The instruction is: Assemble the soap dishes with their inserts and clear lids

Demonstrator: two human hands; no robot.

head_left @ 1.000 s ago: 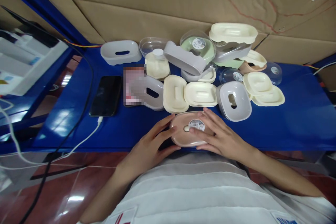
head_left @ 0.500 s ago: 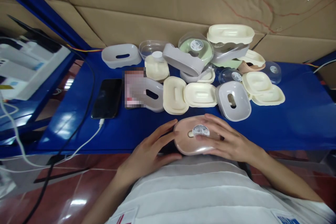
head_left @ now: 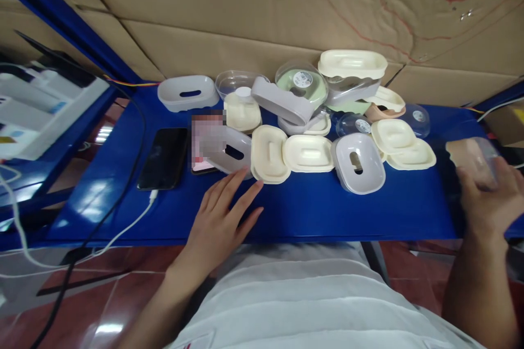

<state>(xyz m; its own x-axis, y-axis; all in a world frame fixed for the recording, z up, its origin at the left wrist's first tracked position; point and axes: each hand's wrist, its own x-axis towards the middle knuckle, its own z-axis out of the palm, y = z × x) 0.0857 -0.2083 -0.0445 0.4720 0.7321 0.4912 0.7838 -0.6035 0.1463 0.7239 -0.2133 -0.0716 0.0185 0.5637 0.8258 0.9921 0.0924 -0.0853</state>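
Note:
My right hand (head_left: 489, 202) is far out at the right end of the blue table (head_left: 311, 210) and grips the pink lidded soap box (head_left: 470, 158), which looks blurred. My left hand (head_left: 223, 215) rests flat on the table with its fingers spread and holds nothing. Its fingertips lie just below a grey box part (head_left: 231, 150) and a cream box part (head_left: 268, 152).
A heap of cream, grey, green and clear soap-box parts (head_left: 327, 103) fills the back of the table against a cardboard wall. A black phone (head_left: 164, 158) on a white cable lies at the left. A grey lid with a slot (head_left: 359, 162) sits right of centre.
My right hand has carried the pink box from the table's front middle to the far right. My left hand has let go of it and moved forward onto the table.

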